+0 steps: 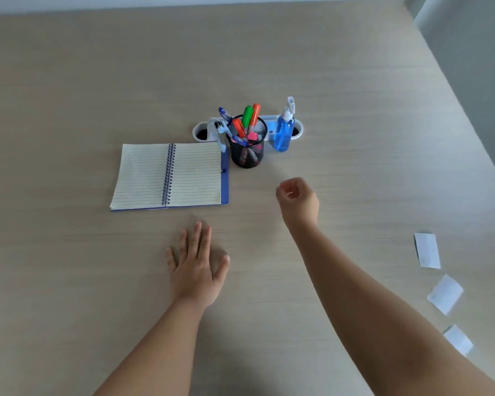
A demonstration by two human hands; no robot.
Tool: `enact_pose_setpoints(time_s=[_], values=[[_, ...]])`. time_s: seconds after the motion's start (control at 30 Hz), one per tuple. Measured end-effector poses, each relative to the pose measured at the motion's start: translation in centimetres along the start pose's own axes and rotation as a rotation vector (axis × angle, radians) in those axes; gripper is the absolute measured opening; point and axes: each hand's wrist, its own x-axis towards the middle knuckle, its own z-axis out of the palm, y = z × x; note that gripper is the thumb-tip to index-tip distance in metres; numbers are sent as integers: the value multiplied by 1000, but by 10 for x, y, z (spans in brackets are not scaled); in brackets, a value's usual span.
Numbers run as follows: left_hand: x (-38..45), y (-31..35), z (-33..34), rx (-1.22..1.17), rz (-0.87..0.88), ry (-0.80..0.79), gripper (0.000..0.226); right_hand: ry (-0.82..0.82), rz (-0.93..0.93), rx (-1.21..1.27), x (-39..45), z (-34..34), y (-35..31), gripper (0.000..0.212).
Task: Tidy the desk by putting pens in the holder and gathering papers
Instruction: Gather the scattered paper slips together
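Pens (247, 121) were seen in holder (247, 150), just beyond right hand (297, 200), loosely curled, empty. Left hand (196, 264) was spread flat on counter (69, 267). Papers (427, 250) lay well right of it; gathering judged next.

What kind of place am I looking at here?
Most likely an office or study desk. A black mesh pen holder full of markers stands beside an open lined notebook, and a white cable port is set into the pale wood desk behind them.
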Motion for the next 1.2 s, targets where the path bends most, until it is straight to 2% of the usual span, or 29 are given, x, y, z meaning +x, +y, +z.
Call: enact_pose_setpoints(time_s=[0.07, 0.17, 0.23, 0.33, 0.47, 0.57, 0.67, 0.77, 0.83, 0.9, 1.1, 1.2], values=[[-2, -1, 2, -17, 82, 73, 66, 62, 44, 31, -15, -36, 17, 6], [-3, 13, 8, -94, 395, 200, 45, 169, 88, 37, -35, -96, 43, 8], [-4, 46, 11, -137, 560, 219, 38, 227, 122, 38, -47, -137, 60, 4], [-8, 116, 17, -209, 713, 140, 33, 292, 168, 31, -60, -195, 85, 8], [-5, 211, 25, -199, 811, -50, 35, 316, 222, -133, -72, -259, 127, 24], [-1, 276, 29, -100, 802, -215, 49, 285, 266, -295, -76, -297, 156, 50], [1, 325, 37, -13, 697, -323, 69, 56, 361, -534, -79, -314, 168, 87], [-1, 359, 46, 27, 593, -347, 84, -56, 352, -644, -83, -314, 171, 99], [-3, 374, 51, 38, 564, -320, 84, -38, 313, -675, -85, -311, 174, 96], [-4, 382, 58, 14, 553, -276, 75, -7, 303, -651, -86, -310, 177, 89], [-1, 388, 70, -244, 468, -182, 54, 60, 330, -508, -83, -308, 181, 60], [-2, 383, 62, -419, 463, -227, 45, 111, 290, -443, -82, -304, 177, 38]])
